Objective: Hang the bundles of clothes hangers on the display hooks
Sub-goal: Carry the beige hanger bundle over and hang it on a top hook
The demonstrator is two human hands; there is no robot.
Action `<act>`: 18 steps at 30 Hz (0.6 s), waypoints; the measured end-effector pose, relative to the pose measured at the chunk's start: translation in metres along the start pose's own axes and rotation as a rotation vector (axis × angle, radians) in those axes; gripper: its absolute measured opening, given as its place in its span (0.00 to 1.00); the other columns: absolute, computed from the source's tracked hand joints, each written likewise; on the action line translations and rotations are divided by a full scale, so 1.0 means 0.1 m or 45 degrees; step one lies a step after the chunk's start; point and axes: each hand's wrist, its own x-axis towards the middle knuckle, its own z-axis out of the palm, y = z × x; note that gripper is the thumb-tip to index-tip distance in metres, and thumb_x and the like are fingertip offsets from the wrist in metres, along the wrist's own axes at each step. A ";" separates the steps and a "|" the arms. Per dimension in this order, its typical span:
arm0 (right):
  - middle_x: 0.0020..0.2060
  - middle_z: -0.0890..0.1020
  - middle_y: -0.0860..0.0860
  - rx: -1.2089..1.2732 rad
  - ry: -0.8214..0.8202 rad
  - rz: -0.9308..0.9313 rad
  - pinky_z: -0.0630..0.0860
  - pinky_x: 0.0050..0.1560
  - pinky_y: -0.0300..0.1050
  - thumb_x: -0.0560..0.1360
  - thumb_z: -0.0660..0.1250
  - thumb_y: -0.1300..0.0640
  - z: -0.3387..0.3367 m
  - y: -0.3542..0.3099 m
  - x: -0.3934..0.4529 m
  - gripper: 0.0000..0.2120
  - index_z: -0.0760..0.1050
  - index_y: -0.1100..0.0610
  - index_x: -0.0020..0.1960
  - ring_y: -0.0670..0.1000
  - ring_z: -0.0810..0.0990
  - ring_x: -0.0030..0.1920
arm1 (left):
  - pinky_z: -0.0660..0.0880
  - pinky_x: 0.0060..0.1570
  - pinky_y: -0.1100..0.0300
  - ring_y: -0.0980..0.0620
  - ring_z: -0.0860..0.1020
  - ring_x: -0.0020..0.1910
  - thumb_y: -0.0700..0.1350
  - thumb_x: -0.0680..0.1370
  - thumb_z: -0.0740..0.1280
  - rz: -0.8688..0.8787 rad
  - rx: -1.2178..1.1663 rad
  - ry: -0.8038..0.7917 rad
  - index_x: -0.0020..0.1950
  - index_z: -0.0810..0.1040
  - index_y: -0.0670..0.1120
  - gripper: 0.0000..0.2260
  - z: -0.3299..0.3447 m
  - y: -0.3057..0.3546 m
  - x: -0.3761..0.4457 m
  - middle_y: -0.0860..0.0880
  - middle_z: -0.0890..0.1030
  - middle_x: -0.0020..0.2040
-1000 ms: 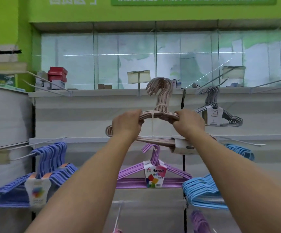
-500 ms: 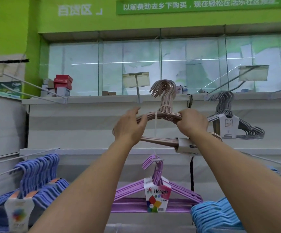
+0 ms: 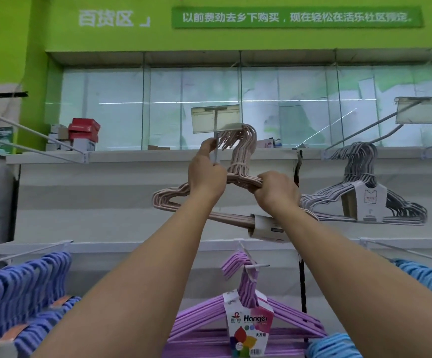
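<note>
One bundle of pale pink wire hangers [image 3: 238,161] raised under the clear price-tag hook [image 3: 216,122]. Right hand [image 3: 277,192] clamped on its shoulder; left hand [image 3: 206,174] pinching the hook's rod. Two bundles, grey [image 3: 365,192] and purple [image 3: 246,306], already hung.

Both bare forearms reach up and forward from the bottom of the view, and they come closer together toward the wrists. The left hand [image 3: 206,174] is the higher one; we see its back, and its thumb and index finger are stretched upward and pinch a thin upright rod. The right hand [image 3: 277,191] is a little lower and to the right, also with its back toward the camera, and its fingers are curled tightly around a bundle of pink hangers [image 3: 240,161]
</note>
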 end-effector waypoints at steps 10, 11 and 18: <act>0.45 0.83 0.55 0.226 0.028 0.002 0.67 0.38 0.43 0.76 0.65 0.47 0.36 -0.17 -0.03 0.09 0.80 0.51 0.50 0.60 0.79 0.47 | 0.74 0.57 0.50 0.47 0.74 0.61 0.34 0.72 0.60 0.165 0.359 0.077 0.70 0.70 0.52 0.27 -0.05 -0.05 0.06 0.48 0.78 0.61; 0.45 0.83 0.55 0.236 0.028 -0.002 0.67 0.38 0.43 0.76 0.65 0.48 0.38 -0.19 -0.03 0.09 0.80 0.51 0.51 0.60 0.79 0.48 | 0.73 0.57 0.50 0.46 0.73 0.61 0.35 0.73 0.60 0.172 0.372 0.077 0.70 0.70 0.51 0.26 -0.06 -0.05 0.06 0.47 0.78 0.61; 0.46 0.82 0.53 0.192 -0.008 -0.078 0.67 0.38 0.44 0.78 0.63 0.48 0.43 -0.23 -0.11 0.09 0.79 0.49 0.52 0.58 0.78 0.46 | 0.74 0.56 0.53 0.48 0.74 0.62 0.33 0.71 0.59 0.153 0.269 0.068 0.69 0.72 0.51 0.28 -0.06 -0.02 0.03 0.50 0.78 0.62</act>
